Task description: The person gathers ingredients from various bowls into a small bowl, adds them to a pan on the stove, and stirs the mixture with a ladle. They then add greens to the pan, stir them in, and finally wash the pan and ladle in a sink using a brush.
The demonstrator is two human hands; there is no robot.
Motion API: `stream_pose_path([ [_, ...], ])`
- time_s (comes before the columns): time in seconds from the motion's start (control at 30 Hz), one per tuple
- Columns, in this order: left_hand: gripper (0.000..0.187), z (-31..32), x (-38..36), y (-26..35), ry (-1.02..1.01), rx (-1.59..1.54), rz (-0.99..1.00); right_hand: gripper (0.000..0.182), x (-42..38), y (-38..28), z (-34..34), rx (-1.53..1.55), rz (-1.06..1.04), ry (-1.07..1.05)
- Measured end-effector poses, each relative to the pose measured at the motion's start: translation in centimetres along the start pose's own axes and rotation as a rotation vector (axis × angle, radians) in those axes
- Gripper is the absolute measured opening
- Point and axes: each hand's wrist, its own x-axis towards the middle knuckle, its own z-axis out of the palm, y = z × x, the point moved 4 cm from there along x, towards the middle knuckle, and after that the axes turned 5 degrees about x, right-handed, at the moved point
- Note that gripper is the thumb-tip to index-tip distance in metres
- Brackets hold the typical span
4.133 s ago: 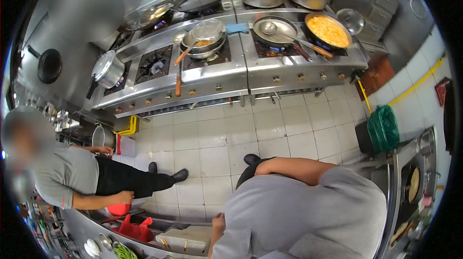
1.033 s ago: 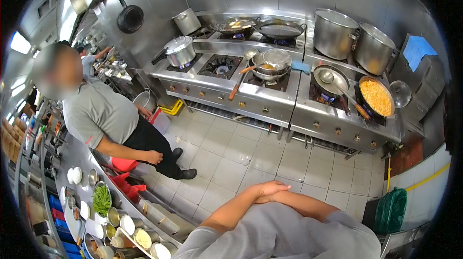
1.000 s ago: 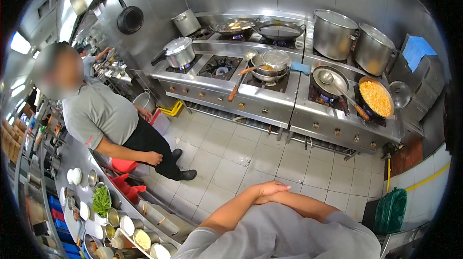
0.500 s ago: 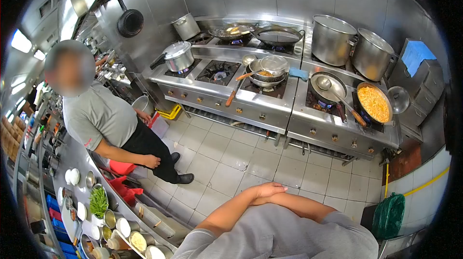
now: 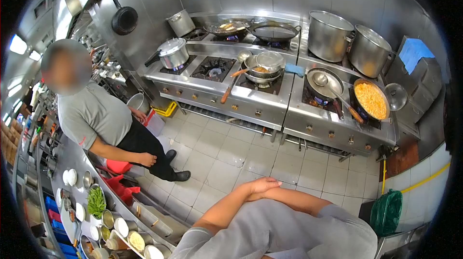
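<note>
The left hand [image 5: 265, 183] lies flat and open on top of the right hand [image 5: 260, 195], which is mostly hidden, so I cannot tell its shape. Past them, on the stove [image 5: 301, 122], is a shiny ladle [image 5: 320, 79] with a round bowl and brown handle. It lies in a pan [image 5: 333, 78], long and slanted, its handle pointing forward and right.

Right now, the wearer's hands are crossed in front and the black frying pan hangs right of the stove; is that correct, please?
The side is wrong: the head view shows the black frying pan hanging left of the stove, the wearer's hands crossed.
</note>
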Motion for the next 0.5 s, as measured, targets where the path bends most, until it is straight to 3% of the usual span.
stream_pose_path([
  [0.37, 0.067, -0.2, 0.3, -0.3, -0.048, 0.013, -0.009, 0.049, 0.6, 0.0, -0.3, 0.006, 0.028, -0.018],
  [0.5, 0.058, -0.6, 0.0, 0.1, -0.004, 0.047, 0.006, 0.049, 0.4, 0.2, -0.6, -0.009, 0.049, -0.013],
])
